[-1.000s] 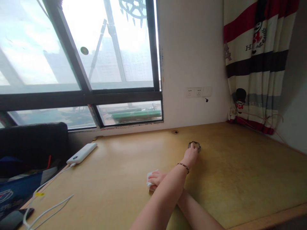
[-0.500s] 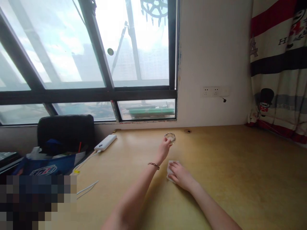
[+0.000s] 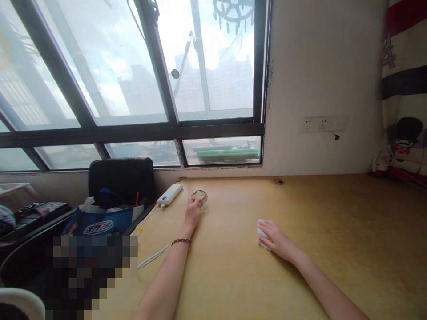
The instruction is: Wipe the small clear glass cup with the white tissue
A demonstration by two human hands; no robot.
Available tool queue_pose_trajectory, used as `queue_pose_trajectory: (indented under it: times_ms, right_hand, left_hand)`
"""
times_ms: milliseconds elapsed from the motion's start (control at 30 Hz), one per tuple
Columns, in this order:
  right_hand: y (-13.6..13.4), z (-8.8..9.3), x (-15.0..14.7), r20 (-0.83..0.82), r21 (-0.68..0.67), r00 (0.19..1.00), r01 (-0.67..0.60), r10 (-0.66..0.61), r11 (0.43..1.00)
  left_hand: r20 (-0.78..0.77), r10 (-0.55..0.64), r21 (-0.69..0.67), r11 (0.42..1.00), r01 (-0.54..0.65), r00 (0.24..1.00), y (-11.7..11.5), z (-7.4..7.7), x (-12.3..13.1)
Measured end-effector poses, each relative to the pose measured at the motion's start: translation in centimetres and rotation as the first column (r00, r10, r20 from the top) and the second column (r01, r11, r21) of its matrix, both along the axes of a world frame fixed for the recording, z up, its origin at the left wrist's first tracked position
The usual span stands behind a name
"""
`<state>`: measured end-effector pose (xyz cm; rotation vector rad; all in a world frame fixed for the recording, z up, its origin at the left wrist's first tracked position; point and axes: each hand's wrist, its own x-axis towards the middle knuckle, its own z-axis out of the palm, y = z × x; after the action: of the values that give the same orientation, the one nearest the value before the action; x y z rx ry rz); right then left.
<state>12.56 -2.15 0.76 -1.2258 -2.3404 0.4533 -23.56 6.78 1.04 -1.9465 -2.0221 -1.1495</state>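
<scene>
Left hand (image 3: pixel 192 217): reaching far across the left part of the table (image 3: pixel 227 266), fingers and thumb closed on the near rim of a glass dish (image 3: pixel 201 195).
Glass dish: clear and round, with a wavy rim, at the left far part of the table; whether its base touches the surface cannot be told.
Right hand (image 3: pixel 277 239): right of the left hand and nearer, palm down, thumb and fingers parted and lying over a white cloth (image 3: pixel 261 234); whether any edge is pinched underneath is hidden.
White cloth: a small folded piece on the table, showing between and left of the fingers, well apart from the dish.
Left wrist: a braided bracelet (image 3: pixel 181 240).
Left table edge: a white power bank (image 3: pixel 170 194) just left of the dish, a white cable (image 3: pixel 153 257) nearer.
Far table edge: a round cable hole (image 3: pixel 279 182), right of the dish.
Beyond the table, left: a black chair (image 3: pixel 120 175) with a blue bag (image 3: pixel 96 220) in front of it.
Far side: a dark-framed window (image 3: pixel 216 84); right of it, wall sockets (image 3: pixel 315 124).
Far right: a striped curtain (image 3: pixel 405 104).
</scene>
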Motion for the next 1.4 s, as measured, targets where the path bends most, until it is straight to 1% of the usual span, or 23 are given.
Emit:
queue_pose_trajectory:
  times_ms: [133,267,500,667,800,1033,1400]
  right_hand:
    - [0.3,-0.4,0.8,0.002,-0.024,1.000,0.027,-0.027,0.999]
    - [0.4,-0.6,1.4,0.000,-0.039,0.998,0.060,-0.060,0.997]
    - [0.1,-0.3,1.5,-0.010,-0.056,0.998,0.064,-0.065,0.996]
    - [0.2,-0.5,1.6,-0.008,-0.053,0.997,0.071,-0.072,0.996]
    - [0.4,-0.9,1.7,-0.007,-0.048,0.998,0.063,-0.063,0.997]
    - [0.7,-1.5,2.0,-0.032,-0.048,0.999,0.024,-0.026,0.999]
    - [0.8,-1.6,2.1,-0.007,-0.040,1.000,0.029,-0.029,0.999]
  left_hand:
    - [0.009,0.061,-0.081,0.995,-0.060,0.998,0.3,-0.3,-0.2]
    - [0.004,0.078,-0.107,0.991,-0.077,0.997,0.5,-0.6,-0.2]
    - [-0.026,0.113,-0.088,0.990,-0.115,0.993,0.7,-1.3,-0.6]
    - [-0.023,0.131,-0.084,0.988,-0.132,0.991,1.0,-1.7,-1.1]
    - [-0.020,0.130,-0.082,0.988,-0.132,0.991,1.1,-1.9,-1.2]
    - [0.018,0.137,-0.103,0.986,-0.135,0.990,0.9,-1.6,-1.1]
    - [0.027,0.096,-0.046,0.994,-0.095,0.995,1.5,-2.2,-1.5]
